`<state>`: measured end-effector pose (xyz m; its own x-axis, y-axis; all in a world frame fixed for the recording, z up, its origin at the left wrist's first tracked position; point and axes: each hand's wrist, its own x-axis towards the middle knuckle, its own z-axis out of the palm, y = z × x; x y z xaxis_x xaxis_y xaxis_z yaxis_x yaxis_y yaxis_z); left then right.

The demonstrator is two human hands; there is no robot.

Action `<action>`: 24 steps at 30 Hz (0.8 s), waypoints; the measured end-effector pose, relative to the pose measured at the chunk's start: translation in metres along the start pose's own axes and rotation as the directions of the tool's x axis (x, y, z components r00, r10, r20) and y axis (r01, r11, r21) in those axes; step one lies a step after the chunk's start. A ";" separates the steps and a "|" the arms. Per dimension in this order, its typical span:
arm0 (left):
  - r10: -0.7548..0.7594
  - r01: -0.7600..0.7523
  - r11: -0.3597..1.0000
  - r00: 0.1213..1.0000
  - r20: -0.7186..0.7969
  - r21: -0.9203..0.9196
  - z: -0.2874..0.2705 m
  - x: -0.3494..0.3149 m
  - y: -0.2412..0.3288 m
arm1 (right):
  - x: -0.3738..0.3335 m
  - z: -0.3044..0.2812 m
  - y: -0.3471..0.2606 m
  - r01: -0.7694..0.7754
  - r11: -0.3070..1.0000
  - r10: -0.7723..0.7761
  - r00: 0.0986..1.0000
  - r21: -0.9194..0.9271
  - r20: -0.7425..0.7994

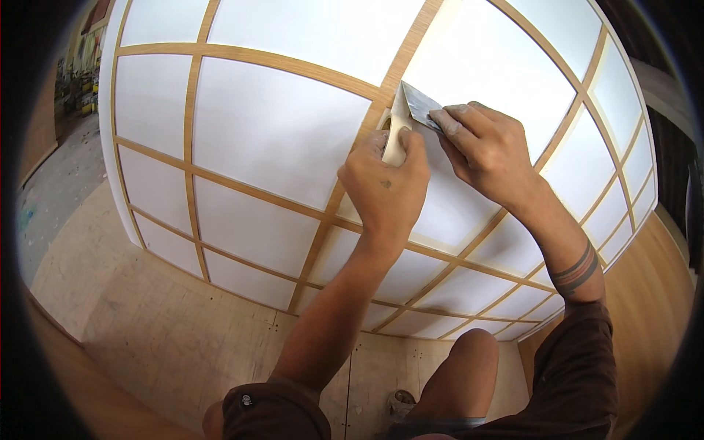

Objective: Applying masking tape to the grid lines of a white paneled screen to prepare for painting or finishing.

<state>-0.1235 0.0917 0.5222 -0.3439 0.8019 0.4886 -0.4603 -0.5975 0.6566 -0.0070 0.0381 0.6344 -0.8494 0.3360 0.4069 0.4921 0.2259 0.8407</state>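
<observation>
My left hand [387, 187] is closed around a roll of cream masking tape [397, 141], held against a wooden strip of a white gridded panel [279, 132]. The roll's brown inner ring shows beside my fingertips. In my right hand [488, 150], between thumb and fingers, is a flat metal putty knife [419, 105]. Its blade lies tilted over the panel, with one corner meeting the upper end of the tape. Grey smudges mark the right fingertips. My palm and fingers hide the handle end of the knife.
Thin wooden strips [253, 193] divide the panel into white rectangles, some with pale edges. Pale boards [183, 323] cover the floor below it. Wooden surfaces stand at the lower left and the right [623, 301]. A grey floor [62, 191] with cluttered things lies at the far left.
</observation>
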 end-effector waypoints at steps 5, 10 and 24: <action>0.027 -0.027 1.000 0.999 -0.020 0.009 -0.001 -0.006 0.002 | -0.001 -0.007 -0.004 -0.013 1.000 0.013 1.000 -0.004 -0.013; 0.042 -0.041 0.999 0.998 -0.046 0.022 0.000 -0.002 -0.002 | -0.002 -0.003 0.000 -0.022 1.000 0.022 1.000 0.010 -0.011; -0.020 0.020 1.000 1.000 -0.011 -0.004 0.001 0.001 -0.005 | -0.001 0.001 -0.002 -0.005 1.000 0.005 1.000 -0.009 0.021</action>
<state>-0.1209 0.0951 0.5197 -0.3438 0.8134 0.4693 -0.4704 -0.5817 0.6636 -0.0071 0.0379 0.6322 -0.8429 0.3560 0.4035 0.4943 0.2162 0.8420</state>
